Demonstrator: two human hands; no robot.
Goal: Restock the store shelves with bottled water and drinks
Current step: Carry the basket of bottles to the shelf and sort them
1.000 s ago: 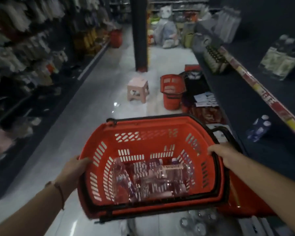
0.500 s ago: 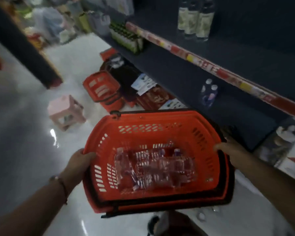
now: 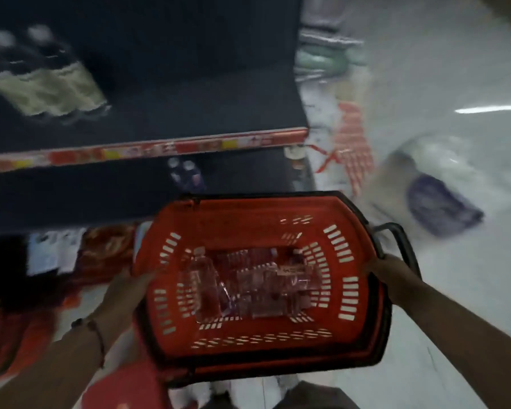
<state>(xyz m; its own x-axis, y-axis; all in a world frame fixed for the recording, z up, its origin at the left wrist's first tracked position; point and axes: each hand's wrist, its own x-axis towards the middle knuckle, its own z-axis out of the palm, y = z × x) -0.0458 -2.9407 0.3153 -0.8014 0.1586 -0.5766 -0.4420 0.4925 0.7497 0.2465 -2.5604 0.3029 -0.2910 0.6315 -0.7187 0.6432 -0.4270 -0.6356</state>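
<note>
You are gripping the red basket with left hand and right hand, its water bottles unshelved, while the lower shelf is holding just two bottles.

You have two hands on one red basket: the left hand at its left rim, the right hand at its right. Inside lie clear water bottles, perhaps five or six; the blur makes an exact count unsafe. On the upper shelf you can count three dark bottles with pale labels. On the lower shelf stand two small bottles with white caps.
</note>
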